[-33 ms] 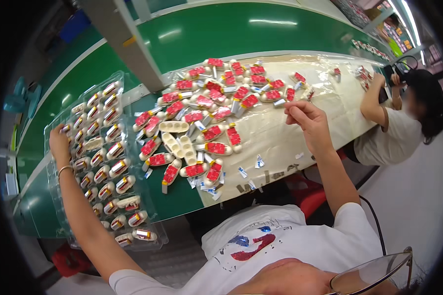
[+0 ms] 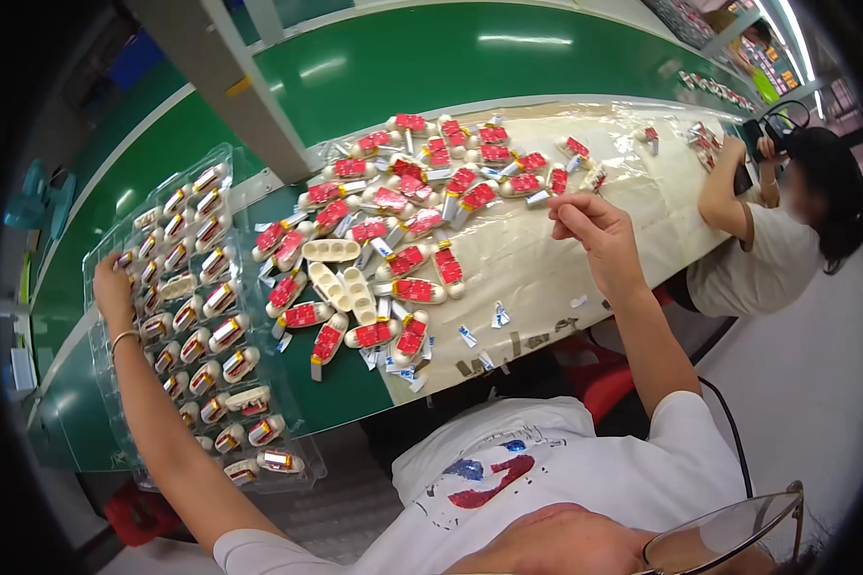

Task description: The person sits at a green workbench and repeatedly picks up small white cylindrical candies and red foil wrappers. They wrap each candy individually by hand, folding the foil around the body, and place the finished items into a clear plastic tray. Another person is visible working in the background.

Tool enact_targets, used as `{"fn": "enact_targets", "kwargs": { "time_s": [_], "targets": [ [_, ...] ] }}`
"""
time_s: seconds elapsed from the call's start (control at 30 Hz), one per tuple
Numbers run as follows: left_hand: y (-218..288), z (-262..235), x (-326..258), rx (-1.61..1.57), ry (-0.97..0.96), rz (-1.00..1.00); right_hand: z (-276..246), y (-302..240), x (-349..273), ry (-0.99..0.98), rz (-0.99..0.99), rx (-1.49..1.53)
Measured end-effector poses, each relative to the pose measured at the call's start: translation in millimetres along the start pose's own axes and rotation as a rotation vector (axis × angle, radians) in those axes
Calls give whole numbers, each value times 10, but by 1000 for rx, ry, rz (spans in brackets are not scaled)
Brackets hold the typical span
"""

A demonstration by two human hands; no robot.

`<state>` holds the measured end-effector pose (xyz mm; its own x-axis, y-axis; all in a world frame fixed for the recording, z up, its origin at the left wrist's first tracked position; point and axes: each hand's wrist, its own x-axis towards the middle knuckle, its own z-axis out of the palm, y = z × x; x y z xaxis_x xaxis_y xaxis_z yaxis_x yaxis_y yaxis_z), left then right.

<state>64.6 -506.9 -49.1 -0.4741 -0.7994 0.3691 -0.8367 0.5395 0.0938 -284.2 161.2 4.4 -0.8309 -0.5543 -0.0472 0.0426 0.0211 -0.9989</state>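
Note:
On the left, my left hand (image 2: 113, 292) reaches over the outer edge of a clear plastic tray (image 2: 302, 460). Its fingers close around a small white oval casing (image 2: 124, 260) in the tray's outer row, partly hidden by the fingertips. Rows of similar casings with red boards and silver-and-yellow battery cells fill the tray. My right hand (image 2: 599, 235) is raised above the cream-covered table, right of a heap of casings with red circuit boards (image 2: 417, 289). Its thumb and fingers are pinched together; whatever they may hold is too small to make out.
Bare cream casings (image 2: 331, 251) lie within the heap. Small white-and-blue paper strips (image 2: 467, 335) are scattered at the table's near edge. A grey metal post (image 2: 259, 105) rises behind the tray. At the right, a co-worker (image 2: 767, 230) sits at the same table.
The whole scene has shifted slightly left in the picture. Both hands keep almost the same pose, and nothing is visibly picked up or let go.

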Motion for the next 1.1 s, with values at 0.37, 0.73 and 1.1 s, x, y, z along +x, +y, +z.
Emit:
{"fn": "enact_targets", "kwargs": {
  "time_s": [0.37,0.73,1.1],
  "targets": [
    [791,-596,-515,-696,30,-18,-232,80,172,107,-588,-898],
    [3437,-1956,-2524,-982,-489,483,-174,104,196,99,-676,-922],
    [4254,-1618,-3525,-1089,-228,457,528,-60,-420,-369,-187,186]
  ]
}}
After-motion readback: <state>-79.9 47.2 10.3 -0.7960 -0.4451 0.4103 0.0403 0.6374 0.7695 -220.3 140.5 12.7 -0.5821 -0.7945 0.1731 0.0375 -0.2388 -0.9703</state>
